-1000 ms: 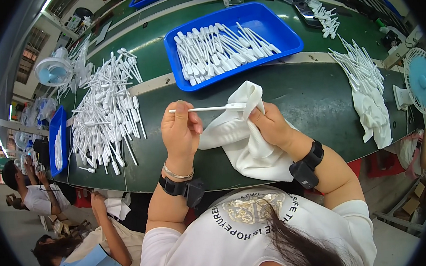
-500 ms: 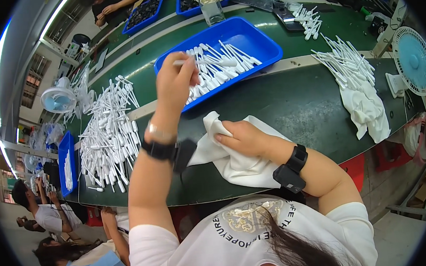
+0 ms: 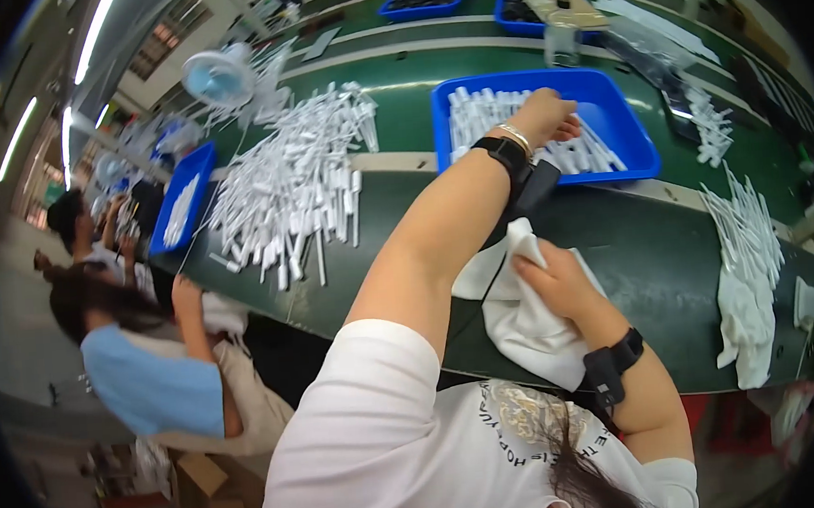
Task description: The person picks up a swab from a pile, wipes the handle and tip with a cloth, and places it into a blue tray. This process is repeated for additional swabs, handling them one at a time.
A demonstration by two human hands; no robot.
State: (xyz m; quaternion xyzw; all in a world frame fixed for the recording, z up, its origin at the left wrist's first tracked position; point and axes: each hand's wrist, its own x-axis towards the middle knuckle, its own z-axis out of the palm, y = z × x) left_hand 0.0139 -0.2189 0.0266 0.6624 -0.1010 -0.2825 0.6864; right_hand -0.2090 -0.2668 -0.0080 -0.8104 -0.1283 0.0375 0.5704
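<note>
My left hand [image 3: 549, 118] reaches over the blue tray [image 3: 642, 129], its fingers bent loosely and apart, with nothing visible in them. Below it, white plastic sticks [image 3: 482, 117] with thicker ends lie in the tray, and the wrist hides part of them. On the dark near strip of the table my right hand [image 3: 560, 281] is closed round a bunched white cloth [image 3: 525, 326]. A fold of the cloth stands up past the thumb. Whether anything is wrapped in that fold is hidden.
A big heap of white sticks [image 3: 298, 186] spreads to the left, beside a narrow blue tray [image 3: 203, 164]. More sticks [image 3: 744, 221] lie by another white cloth [image 3: 749, 315] at right. A clear bottle [image 3: 562, 40] stands behind the tray. A person [image 3: 160, 366] sits at left.
My view has swung left, so the table appears shifted right. My left hand has moved across the tray toward its right part. The white stick it held is no longer visible in it.
</note>
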